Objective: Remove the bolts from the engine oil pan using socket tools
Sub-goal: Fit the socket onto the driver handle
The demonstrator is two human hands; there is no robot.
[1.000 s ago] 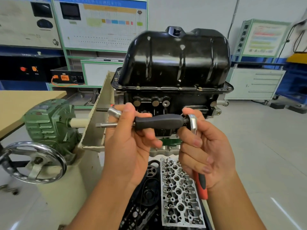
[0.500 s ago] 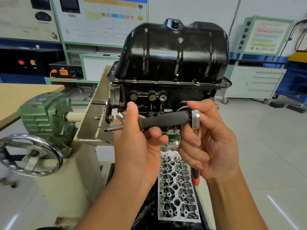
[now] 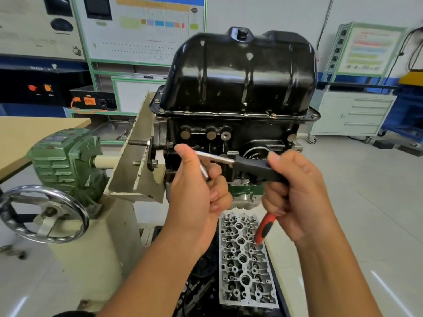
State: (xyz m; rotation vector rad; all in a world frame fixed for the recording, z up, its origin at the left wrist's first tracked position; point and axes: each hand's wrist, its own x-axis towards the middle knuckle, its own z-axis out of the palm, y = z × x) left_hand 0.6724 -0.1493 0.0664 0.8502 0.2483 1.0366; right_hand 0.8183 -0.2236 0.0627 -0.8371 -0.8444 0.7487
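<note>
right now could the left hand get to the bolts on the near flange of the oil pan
Probably not yet: the left hand grips a metal socket piece, so it isn't free. The path itself looks open, nothing between it and the flange bolts just above on the oil pan.

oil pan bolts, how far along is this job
Done: nothing visible; bolts sit along the oil pan flange. In hand: left hand and right hand hold a black-handled socket tool off the engine; right also holds a red-handled tool. Left: all visible bolts.
</note>
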